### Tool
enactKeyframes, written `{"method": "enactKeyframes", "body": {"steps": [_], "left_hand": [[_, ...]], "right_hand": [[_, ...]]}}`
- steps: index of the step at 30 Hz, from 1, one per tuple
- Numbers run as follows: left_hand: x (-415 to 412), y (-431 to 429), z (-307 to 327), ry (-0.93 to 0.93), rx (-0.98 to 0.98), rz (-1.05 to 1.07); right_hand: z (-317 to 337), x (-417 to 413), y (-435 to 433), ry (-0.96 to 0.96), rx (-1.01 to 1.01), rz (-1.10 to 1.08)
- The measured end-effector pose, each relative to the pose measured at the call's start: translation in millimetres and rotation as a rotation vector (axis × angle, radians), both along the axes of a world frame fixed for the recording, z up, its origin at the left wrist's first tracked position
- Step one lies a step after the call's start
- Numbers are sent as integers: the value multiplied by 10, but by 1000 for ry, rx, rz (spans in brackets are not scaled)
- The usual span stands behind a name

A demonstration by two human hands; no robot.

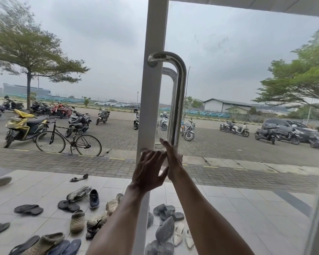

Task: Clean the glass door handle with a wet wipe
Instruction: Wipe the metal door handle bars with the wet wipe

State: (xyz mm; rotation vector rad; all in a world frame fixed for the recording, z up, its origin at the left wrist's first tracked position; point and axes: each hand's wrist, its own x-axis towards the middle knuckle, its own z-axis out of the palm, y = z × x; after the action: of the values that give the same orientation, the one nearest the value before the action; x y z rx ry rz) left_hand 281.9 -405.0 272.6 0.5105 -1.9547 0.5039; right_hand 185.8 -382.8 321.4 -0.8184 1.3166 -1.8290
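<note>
A shiny steel D-shaped door handle [179, 92] is fixed to the white frame [153, 107] of a glass door, with a matching handle behind the glass. Both my hands meet at the handle's lower bend. My right hand [172, 159] wraps the bottom of the bar, thumb pointing up along it. My left hand [149, 170] is spread beside it, fingertips touching a pale, see-through wet wipe [164, 165] squeezed between the two hands. Only a small part of the wipe shows. The handle's lower mount [143, 150] peeks out above my left fingers.
Through the glass [247, 89] lie several sandals and shoes [92, 205] on pale tiles. Beyond them a bicycle [68, 138], parked scooters [26, 124] and a dark car [287, 127] stand on a paved lot with trees.
</note>
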Motion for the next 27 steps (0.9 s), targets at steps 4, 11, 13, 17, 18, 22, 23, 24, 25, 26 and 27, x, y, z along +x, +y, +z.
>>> {"method": "enactKeyframes", "body": {"steps": [4, 11, 13, 17, 18, 22, 23, 24, 25, 26, 27], "left_hand": [[60, -97, 38, -56, -100, 95], [283, -225, 190, -84, -35, 164], [261, -187, 208, -42, -5, 176], [69, -44, 139, 55, 0, 117], [12, -18, 102, 66, -24, 67], [-89, -49, -20, 66, -62, -19], [-79, -75, -35, 61, -59, -1], [-60, -104, -48, 51, -56, 13], [-33, -137, -51, 35, -54, 17], [16, -178, -51, 14, -56, 14], [72, -219, -37, -17, -60, 4]], "right_hand": [[83, -26, 63, -53, -80, 47], [281, 63, 17, 127, -197, -337], [274, 62, -2, 217, -172, -329], [230, 13, 15, 231, -195, -301], [227, -16, 17, 220, -201, -268], [251, -128, 33, 167, -166, -86], [263, -155, 26, 171, -157, -60], [274, -178, 23, 180, -152, -47], [289, -199, 15, 192, -143, -45], [297, -204, 3, 212, -129, -46], [304, -210, -7, 232, -115, -57]]}}
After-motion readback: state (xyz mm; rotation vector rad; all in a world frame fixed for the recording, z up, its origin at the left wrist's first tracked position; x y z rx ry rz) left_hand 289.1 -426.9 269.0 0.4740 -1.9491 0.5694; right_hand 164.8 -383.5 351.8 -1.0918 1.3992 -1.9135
